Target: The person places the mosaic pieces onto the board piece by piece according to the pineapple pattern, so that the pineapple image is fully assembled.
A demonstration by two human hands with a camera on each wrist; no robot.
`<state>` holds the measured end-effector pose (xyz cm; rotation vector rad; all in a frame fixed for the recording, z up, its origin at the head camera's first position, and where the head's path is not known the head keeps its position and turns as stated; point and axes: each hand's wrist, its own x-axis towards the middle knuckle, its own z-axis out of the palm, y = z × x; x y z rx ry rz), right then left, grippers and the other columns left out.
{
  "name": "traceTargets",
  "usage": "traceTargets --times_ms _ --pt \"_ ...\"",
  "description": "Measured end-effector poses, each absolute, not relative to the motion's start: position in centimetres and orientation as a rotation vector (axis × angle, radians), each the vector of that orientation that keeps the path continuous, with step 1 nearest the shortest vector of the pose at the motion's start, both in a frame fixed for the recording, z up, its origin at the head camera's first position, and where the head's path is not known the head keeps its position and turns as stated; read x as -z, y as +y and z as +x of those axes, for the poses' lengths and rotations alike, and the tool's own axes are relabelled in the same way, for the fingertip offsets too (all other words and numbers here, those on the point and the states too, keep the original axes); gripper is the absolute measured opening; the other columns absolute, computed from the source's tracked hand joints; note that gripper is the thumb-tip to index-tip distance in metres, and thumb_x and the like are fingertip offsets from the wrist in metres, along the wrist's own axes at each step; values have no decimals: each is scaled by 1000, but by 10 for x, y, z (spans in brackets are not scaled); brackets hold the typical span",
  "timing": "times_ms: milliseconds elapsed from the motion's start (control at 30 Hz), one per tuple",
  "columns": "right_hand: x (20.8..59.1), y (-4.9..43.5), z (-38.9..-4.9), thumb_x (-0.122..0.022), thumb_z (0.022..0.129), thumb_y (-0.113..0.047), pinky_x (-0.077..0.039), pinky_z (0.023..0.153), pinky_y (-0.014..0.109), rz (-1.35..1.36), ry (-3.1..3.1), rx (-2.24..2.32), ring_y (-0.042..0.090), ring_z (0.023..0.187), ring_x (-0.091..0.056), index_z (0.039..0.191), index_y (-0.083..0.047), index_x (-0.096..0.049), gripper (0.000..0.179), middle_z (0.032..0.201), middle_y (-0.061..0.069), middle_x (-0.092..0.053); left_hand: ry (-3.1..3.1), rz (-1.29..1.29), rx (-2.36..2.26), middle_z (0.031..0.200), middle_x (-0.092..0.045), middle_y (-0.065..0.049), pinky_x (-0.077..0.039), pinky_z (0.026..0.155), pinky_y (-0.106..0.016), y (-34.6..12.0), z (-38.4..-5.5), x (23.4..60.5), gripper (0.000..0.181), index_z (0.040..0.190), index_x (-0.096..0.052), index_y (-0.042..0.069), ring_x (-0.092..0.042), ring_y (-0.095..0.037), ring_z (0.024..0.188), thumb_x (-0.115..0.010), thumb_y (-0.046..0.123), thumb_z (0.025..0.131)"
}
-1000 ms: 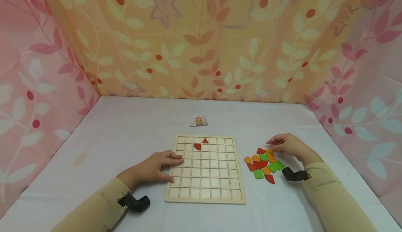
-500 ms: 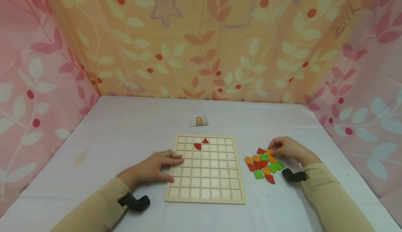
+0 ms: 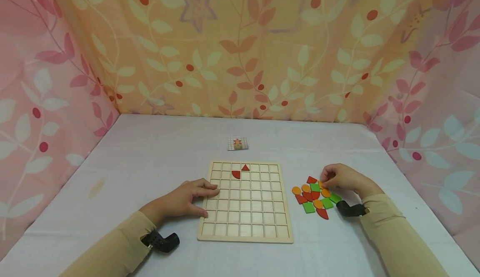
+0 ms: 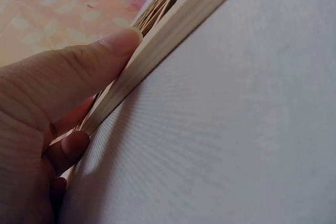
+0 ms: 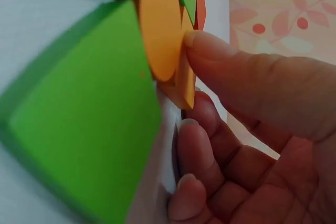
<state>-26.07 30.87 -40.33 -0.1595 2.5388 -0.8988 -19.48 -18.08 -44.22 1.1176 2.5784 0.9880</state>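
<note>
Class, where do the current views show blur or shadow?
Head view: wooden board fairly crisp, faint shadow beside the right sleeve; left wrist view: shadow on the white cloth along the board's edge; right wrist view: nearest green piece blurred at its edges.

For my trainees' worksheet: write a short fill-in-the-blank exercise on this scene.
1. The left hand touches the ____ side of the pale wooden grid board.
2. On the board lie exactly ____ flat red pieces.
3. The thin flat piece that the right hand pinches is coloured ____.
4. Loose red, orange and green flat pieces lie to the board's ____.
Missing words: left; two; orange; right.
</note>
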Motion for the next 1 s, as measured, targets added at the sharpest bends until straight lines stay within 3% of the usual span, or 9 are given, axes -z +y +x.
traceTargets --times_ms 333,833,1000 --pt "404 306 -260 -72 77 -16 -41 68 32 -175 2545 889 21 77 -49 88 -6 -64 17 78 5 -56 2569 1087 -991 130 -44 10 -27 91 -43 -181 -194 442 68 130 -53 20 -37 -15 125 -72 47 70" --pt "399 305 -256 -74 75 -19 -38 65 32 -223 2555 856 21 75 -48 84 -7 -58 23 75 5 -53 2561 1099 -999 131 -44 10 -26 90 -44 -181 -195 442 68 130 -53 20 -35 -16 125 -72 47 71" --pt "394 306 -257 -69 79 -17 -38 65 33 -234 2528 863 21 74 -49 84 -7 -61 14 76 5 -58 2557 1128 -996 132 -44 7 -28 91 -42 -181 -195 442 68 130 -53 19 -36 -17 125 -71 47 71"
